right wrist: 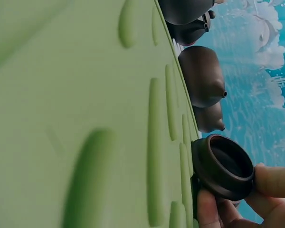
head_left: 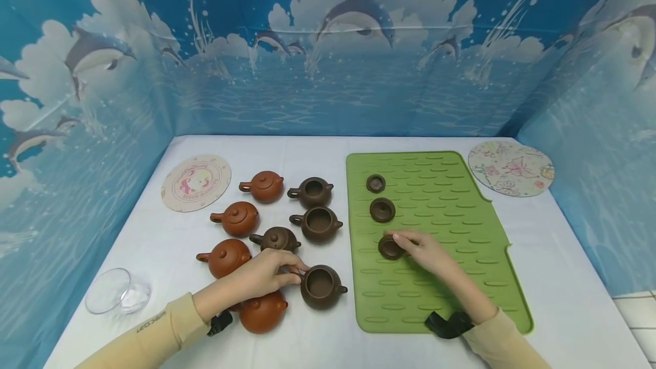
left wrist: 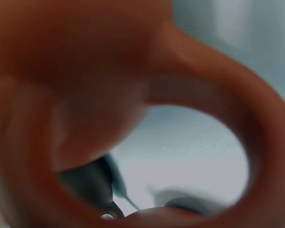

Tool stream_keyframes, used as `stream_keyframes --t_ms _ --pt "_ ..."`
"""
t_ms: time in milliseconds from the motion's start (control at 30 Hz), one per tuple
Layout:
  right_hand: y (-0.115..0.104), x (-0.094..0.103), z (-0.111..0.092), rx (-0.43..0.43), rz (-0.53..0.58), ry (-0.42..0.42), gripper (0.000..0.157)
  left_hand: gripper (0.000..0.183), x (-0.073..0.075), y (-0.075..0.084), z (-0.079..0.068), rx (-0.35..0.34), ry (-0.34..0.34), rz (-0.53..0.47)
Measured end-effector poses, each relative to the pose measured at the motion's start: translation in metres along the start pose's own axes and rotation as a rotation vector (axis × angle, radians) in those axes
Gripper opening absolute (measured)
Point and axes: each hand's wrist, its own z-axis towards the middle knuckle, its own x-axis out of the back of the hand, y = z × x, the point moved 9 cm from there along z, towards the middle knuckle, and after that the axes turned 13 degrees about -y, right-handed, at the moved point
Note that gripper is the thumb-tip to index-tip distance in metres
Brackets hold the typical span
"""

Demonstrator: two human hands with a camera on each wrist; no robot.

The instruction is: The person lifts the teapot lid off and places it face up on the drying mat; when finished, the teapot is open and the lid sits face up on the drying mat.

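two hands, two pinches: left hand (head_left: 277, 272) on a dark open pot (head_left: 320, 288), right hand (head_left: 417, 248) on a dark lid (head_left: 388, 249)

and look at the right hand: thumb and fingers pressed in on the rim of that lid, its hollow side facing up, over the left part of the green mat (head_left: 435, 278)! whether the lid touches the mat, i cannot tell. the right forearm slants in from the lower right across the mat, a black strap (head_left: 446, 325) near the cuff.

over to the left hand, and the fingers are bent, thumb and forefinger together at the pot's handle, the spout pointing off toward the mat. the pot sits upright on the tabletop (head_left: 318, 352), just beside the mat's left edge. the left forearm reaches up and across from the lower left, back of the hand upward, the wrist passing over the reddish teapots (head_left: 263, 313). one orange-brown handle fills the left wrist view, blurred and very close, so no help on the grip there!

behind the held pot stand two more open pots (head_left: 319, 224), with a lidded dark teapot (head_left: 277, 239) near the left hand. two more lids (head_left: 382, 209) lie on the mat beyond the pinched one.
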Motion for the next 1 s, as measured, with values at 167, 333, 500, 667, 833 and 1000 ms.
stream_keyframes --t_ms 167,333,500,667,833,1000 --pt "0.003 0.0 0.002 -0.018 0.029 0.016 0.044 0.021 -0.001 -0.001 -0.001 0.016 -0.006 -0.009" --pt "0.003 0.003 0.002 -0.035 0.033 0.079 0.041 0.023 -0.001 -0.001 -0.001 0.033 -0.009 -0.004" --pt "-0.002 0.006 0.001 -0.029 -0.056 0.132 0.039 0.026 0.003 0.002 -0.004 0.03 0.008 0.025" --pt "-0.007 0.012 -0.001 -0.022 -0.106 0.167 0.039 0.03 0.025 0.006 -0.019 0.033 0.097 0.0" --pt "-0.03 0.021 -0.003 0.03 -0.117 0.156 0.042 0.03 0.065 -0.002 -0.043 0.064 0.278 0.04" --pt "-0.082 0.017 0.009 0.137 -0.147 0.11 0.035 0.028 0.09 -0.024 -0.056 0.157 0.397 0.125"
